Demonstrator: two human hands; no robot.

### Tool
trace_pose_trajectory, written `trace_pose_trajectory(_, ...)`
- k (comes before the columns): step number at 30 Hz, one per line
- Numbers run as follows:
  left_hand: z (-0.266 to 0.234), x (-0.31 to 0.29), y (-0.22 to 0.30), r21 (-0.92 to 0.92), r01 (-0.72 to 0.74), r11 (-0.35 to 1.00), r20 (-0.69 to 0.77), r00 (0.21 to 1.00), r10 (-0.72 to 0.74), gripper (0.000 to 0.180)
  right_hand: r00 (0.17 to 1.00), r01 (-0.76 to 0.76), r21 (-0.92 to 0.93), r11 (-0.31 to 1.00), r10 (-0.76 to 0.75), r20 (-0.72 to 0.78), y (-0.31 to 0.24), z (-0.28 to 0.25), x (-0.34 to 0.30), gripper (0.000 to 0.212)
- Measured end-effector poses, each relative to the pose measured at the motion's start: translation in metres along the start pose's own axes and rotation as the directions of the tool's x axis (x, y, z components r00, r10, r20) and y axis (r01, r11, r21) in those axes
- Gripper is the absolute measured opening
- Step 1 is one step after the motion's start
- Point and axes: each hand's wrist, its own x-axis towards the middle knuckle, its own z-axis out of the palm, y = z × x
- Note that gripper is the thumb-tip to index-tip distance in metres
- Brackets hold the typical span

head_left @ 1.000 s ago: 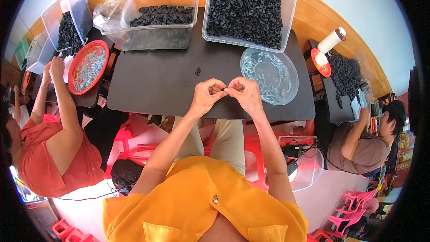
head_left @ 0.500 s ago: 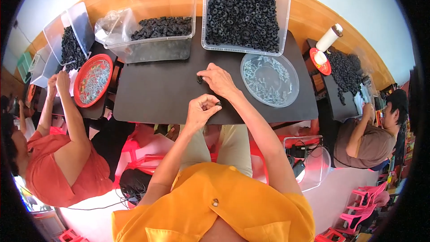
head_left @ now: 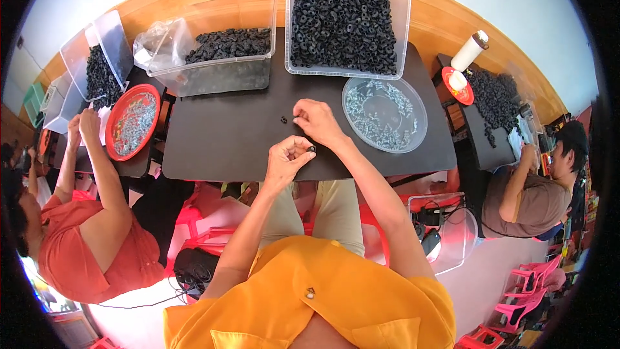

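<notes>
My left hand (head_left: pixel 288 159) pinches a small black ring-shaped part (head_left: pixel 312 149) between thumb and fingertips, just above the near side of the dark table (head_left: pixel 223 132). Farther forward, my right hand (head_left: pixel 318 121) is over the tabletop with its fingers loosely bent and apart, nothing visible in them. A small black piece (head_left: pixel 284 119) lies on the table just left of those fingertips. To the right of my right hand sits a round clear tray (head_left: pixel 420 130) of small shiny metal pieces. Behind it stands a clear bin (head_left: pixel 404 32) full of black ring-shaped parts.
Back left on the table, another clear bin (head_left: pixel 213 81) holds black pieces and a plastic bag (head_left: pixel 163 44). Two people sit at side tables, one beside a red tray (head_left: pixel 110 126), one beside a heap of black parts (head_left: pixel 494 105). A clear box (head_left: pixel 457 245) stands low at my right.
My right hand has let go of the small black piece, leaving it on the table, and drawn back slightly to the right. My left hand keeps its pinch.
</notes>
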Motion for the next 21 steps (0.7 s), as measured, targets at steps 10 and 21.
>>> trace_pose_trajectory(10, 0.005, 0.016, -0.006, -0.095, 0.015, 0.995, 0.051, 0.999, -0.010, 0.016, 0.943, -0.265, 0.540, 0.799, 0.332, -0.029, -0.012, -0.061, -0.066, 0.016)
trace_pose_trajectory(21, 0.019, 0.013, -0.005, -0.059, 0.055, 0.997, 0.040, 0.998, -0.052, 0.011, 0.949, -0.278, 0.370, 0.886, 0.314, -0.039, -0.030, -0.059, -0.083, 0.013)
